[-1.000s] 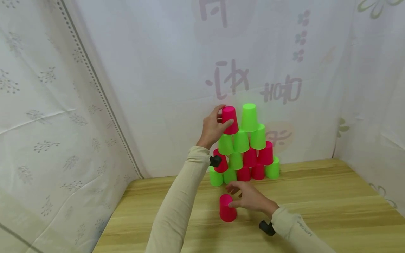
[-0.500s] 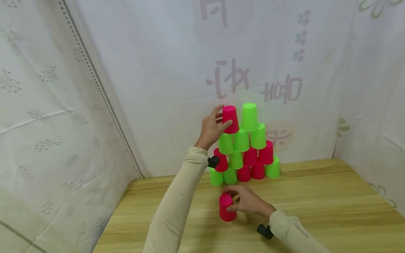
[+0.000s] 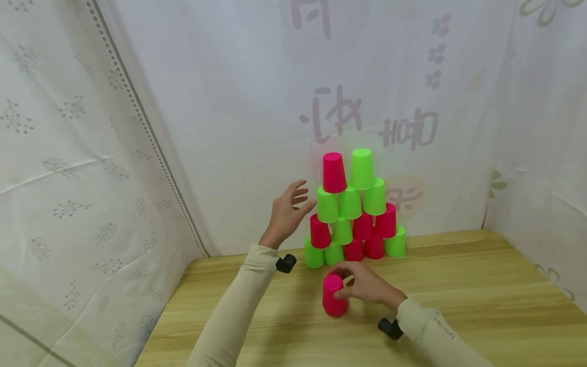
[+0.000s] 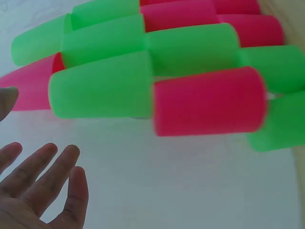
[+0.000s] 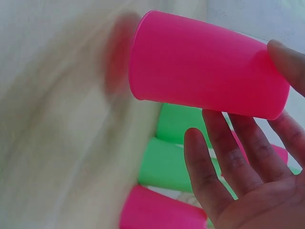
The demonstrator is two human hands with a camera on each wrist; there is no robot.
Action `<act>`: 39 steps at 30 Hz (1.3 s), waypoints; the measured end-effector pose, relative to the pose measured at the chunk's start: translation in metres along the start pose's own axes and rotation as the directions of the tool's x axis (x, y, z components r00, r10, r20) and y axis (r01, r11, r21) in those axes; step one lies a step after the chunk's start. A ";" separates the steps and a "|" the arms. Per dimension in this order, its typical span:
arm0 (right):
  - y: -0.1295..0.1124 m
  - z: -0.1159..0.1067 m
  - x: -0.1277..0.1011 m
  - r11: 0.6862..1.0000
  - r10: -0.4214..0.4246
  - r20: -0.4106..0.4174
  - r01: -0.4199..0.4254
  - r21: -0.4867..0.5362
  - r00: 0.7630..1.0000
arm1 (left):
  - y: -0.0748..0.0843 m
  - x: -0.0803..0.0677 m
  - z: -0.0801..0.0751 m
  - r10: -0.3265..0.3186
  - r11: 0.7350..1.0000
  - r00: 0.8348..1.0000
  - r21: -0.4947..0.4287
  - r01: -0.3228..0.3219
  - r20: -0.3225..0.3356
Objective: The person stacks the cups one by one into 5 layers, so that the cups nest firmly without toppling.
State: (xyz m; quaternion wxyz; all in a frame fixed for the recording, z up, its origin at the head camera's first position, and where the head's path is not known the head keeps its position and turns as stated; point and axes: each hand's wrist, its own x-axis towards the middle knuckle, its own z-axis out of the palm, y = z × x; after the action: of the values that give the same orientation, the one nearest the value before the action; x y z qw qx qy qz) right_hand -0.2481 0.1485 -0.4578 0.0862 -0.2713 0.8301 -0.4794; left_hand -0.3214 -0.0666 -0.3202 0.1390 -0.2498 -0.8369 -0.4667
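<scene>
Upside-down pink and green plastic cups stand as a stepped wall at the table's back. Its top row holds a pink cup and a green cup, resting on a row of green cups. My left hand is left of the wall, fingers spread, holding nothing and apart from the cups. In front of the wall, my right hand pinches another upside-down pink cup between thumb and fingers. The right wrist view shows this cup's rim slightly off the tabletop, above its blurred reflection.
The wooden table reaches back to a white printed cloth hanging behind the wall of cups. Another patterned cloth hangs at the left. A small black camera sits at each wrist.
My left hand has let go of the top pink cup and moved down and left. My right hand has closed its grip on the front pink cup and shifted it slightly up and right.
</scene>
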 end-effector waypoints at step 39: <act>-0.159 -0.160 0.021 0.965 -0.078 0.080 0.095 -0.246 0.994 | -0.044 -0.169 0.046 -0.193 0.965 0.945 -0.122 0.231 0.265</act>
State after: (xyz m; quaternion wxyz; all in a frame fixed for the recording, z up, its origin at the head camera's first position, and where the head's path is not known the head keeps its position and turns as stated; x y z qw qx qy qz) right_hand -0.2718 0.1947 -0.2373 0.0595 -0.3326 0.8676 -0.3648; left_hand -0.2041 -0.0956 -0.4549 -0.0386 -0.2250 -0.8318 -0.5059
